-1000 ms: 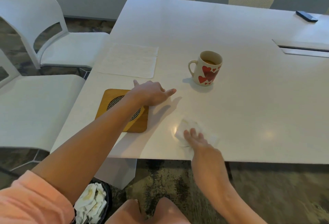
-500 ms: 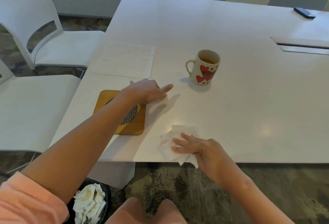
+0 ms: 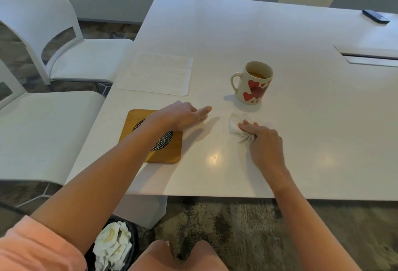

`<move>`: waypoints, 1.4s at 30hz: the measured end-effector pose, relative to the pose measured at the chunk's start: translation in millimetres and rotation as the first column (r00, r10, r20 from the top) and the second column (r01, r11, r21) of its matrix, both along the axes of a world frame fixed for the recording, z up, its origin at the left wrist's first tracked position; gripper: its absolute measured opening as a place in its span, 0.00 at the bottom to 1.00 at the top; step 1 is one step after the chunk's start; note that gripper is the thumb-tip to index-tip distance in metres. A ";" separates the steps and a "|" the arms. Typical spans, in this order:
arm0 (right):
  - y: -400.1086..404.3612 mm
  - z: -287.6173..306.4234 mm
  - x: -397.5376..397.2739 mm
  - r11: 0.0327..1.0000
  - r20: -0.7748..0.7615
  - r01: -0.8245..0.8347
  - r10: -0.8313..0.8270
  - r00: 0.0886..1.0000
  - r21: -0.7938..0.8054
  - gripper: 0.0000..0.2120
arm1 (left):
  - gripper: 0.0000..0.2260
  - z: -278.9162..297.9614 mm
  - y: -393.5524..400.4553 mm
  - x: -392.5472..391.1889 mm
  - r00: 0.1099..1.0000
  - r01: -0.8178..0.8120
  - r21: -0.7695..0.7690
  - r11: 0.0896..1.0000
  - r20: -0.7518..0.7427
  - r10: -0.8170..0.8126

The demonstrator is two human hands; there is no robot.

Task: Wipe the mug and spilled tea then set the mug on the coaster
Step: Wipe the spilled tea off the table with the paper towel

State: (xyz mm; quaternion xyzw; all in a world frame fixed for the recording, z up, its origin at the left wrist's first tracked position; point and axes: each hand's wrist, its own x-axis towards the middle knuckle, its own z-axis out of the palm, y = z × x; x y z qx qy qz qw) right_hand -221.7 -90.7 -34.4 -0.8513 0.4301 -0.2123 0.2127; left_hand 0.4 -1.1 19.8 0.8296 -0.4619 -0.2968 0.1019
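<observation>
A cream mug (image 3: 254,84) with red hearts stands upright on the white table (image 3: 280,40), tea inside, its handle to the left. Just in front of it my right hand (image 3: 261,139) grips a crumpled white napkin (image 3: 235,125) and presses it on the tabletop. My left hand (image 3: 183,115) rests flat on the table with the fingers loosely extended, its wrist over the far right corner of the square wooden coaster (image 3: 153,139) with a woven dark centre. The mug stands apart from the coaster, to its right and further back.
A flat white paper towel (image 3: 159,74) lies behind the coaster. A dark phone (image 3: 375,16) sits at the far right. A cable slot (image 3: 370,57) is set in the table. White chairs (image 3: 53,40) stand left; a black bin (image 3: 114,247) with used napkins sits below.
My right hand has moved with the napkin from the table's near edge up toward the mug and bunched it in its fingers. My left hand has stayed put.
</observation>
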 end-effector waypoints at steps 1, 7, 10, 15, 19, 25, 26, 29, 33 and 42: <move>5.1 -0.7 4.5 1.000 -0.015 0.006 -0.006 1.000 -0.004 0.22 | 0.32 0.6 0.2 -1.1 1.000 -0.001 -0.001 1.000 0.004 0.001; 51.1 1.4 21.4 0.986 -0.085 -0.164 0.163 0.983 0.000 0.25 | 0.34 1.4 -1.1 -3.3 0.998 0.003 0.001 1.000 0.060 -0.003; 67.5 -1.6 19.5 0.973 -0.111 -0.230 0.229 0.967 0.011 0.28 | 0.35 1.7 -1.3 -3.9 0.992 0.023 0.017 1.000 0.123 -0.025; 79.6 -1.9 12.7 0.970 -0.081 -0.241 0.242 0.967 0.026 0.27 | 0.35 -2.6 -4.2 -2.9 0.974 0.092 0.056 0.994 0.202 -0.102; 91.7 3.0 7.6 0.966 -0.066 -0.256 0.257 0.964 0.022 0.29 | 0.35 -6.8 -4.2 -2.4 0.967 0.110 0.066 0.992 0.224 -0.123; 113.3 10.8 -3.9 0.963 -0.113 -0.268 0.265 0.958 -0.015 0.25 | 0.35 -8.1 -3.7 -2.5 0.968 0.108 0.061 0.992 0.219 -0.119; 120.6 12.7 -5.5 0.965 -0.131 -0.257 0.249 0.960 -0.049 0.23 | 0.35 -8.0 -3.3 -2.6 0.970 0.105 0.060 0.993 0.214 -0.115; 141.7 20.8 -8.6 0.961 -0.180 -0.262 0.244 0.953 -0.083 0.18 | 0.34 -6.4 -1.8 -4.6 0.974 0.100 0.050 0.994 0.199 -0.108; 146.6 38.8 -14.7 0.951 0.001 -0.230 0.235 0.972 0.205 0.17 | 0.34 -3.2 1.7 -10.0 0.978 0.084 0.042 0.996 0.187 -0.091; 98.4 42.9 -20.5 0.078 0.426 -0.516 -0.674 0.603 0.853 0.11 | 0.35 5.1 1.5 -17.2 0.974 0.101 -0.032 0.994 0.206 -0.092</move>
